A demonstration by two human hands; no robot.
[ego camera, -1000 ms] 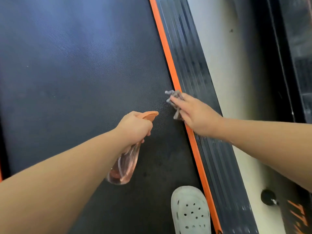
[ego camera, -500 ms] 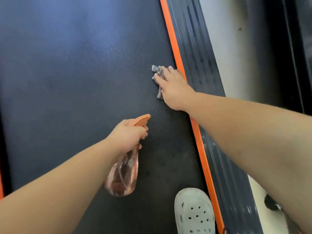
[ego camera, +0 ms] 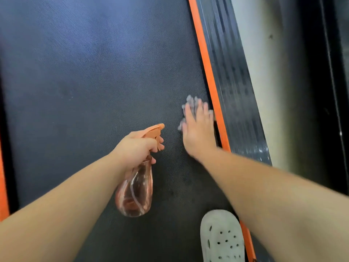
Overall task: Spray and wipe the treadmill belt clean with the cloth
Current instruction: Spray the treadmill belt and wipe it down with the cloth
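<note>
Looking down, I am seeing an orange edge strip (ego camera: pixel 2 186) running along my far left. Beside it the dark, textured treadmill belt (ego camera: pixel 85 82) is filling most of the view. My left hand (ego camera: pixel 136 148) is hovering over the middle of the belt and gripping the spray bottle (ego camera: pixel 135 191) by its neck. My fingers (ego camera: pixel 159 146) are curling tightly round it just under the orange spray head, whose nozzle is pointing away from me and slightly right. The clear pinkish body is hanging below my fist and tilting back toward me. Whether a finger is pulling the trigger, I cannot tell.

Just right of the nozzle, my right hand (ego camera: pixel 198 133) is lying palm down on the belt, near its right edge. Its fingers (ego camera: pixel 188 114) are stretching out straight and slightly spread, curling round nothing, and they are pressing the grey cloth (ego camera: pixel 189 102) flat against the belt. The cloth is mostly hiding under my palm and fingers, with crumpled bits peeking out past the fingertips and along the thumb side. Hand and cloth are both blurring with motion. My little finger is lying just beside the right orange strip (ego camera: pixel 207 72). Beyond it the black ribbed side rail (ego camera: pixel 232 82) is running, and then pale floor (ego camera: pixel 264 72). Near the bottom, a pale perforated clog (ego camera: pixel 221 237) is standing on the belt beneath my right forearm.
</note>
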